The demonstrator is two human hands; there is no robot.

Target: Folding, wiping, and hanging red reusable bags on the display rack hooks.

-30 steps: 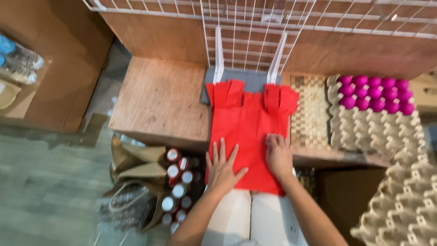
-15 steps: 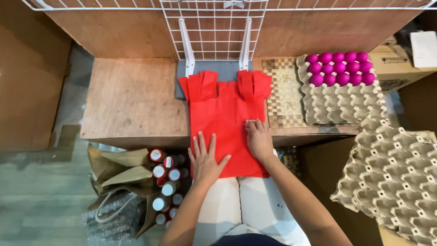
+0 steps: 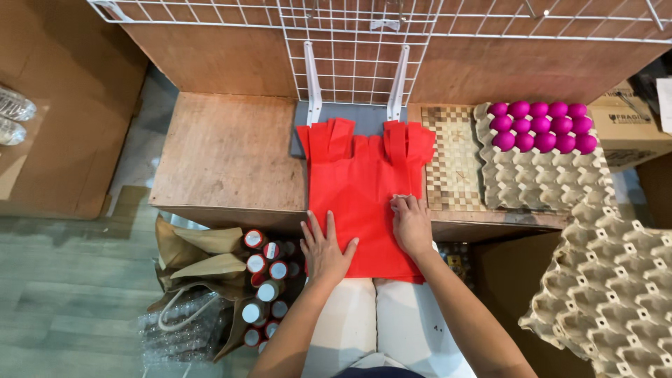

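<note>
One red non-woven bag (image 3: 360, 192), two handle loops at its top. Two hands on it: left hand (image 3: 325, 248), right hand (image 3: 411, 224). Magenta eggs (image 3: 542, 126): ten, in two rows of five. One egg tray (image 3: 546, 178) under them; further empty trays stacked at the right (image 3: 609, 280), count unclear. One woven checked mat (image 3: 455, 157). Red-capped bottles (image 3: 266, 287) below the surface (image 3: 224, 150): about nine visible. Two clear plastic bottles (image 3: 10, 115) at far left. One wire grid panel (image 3: 357, 42).

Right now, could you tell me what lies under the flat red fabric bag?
The red fabric bag lies on the wooden table; a grey mat shows beneath its handles. Both hands, left and right, rest on it. Anything else underneath is covered.
</note>
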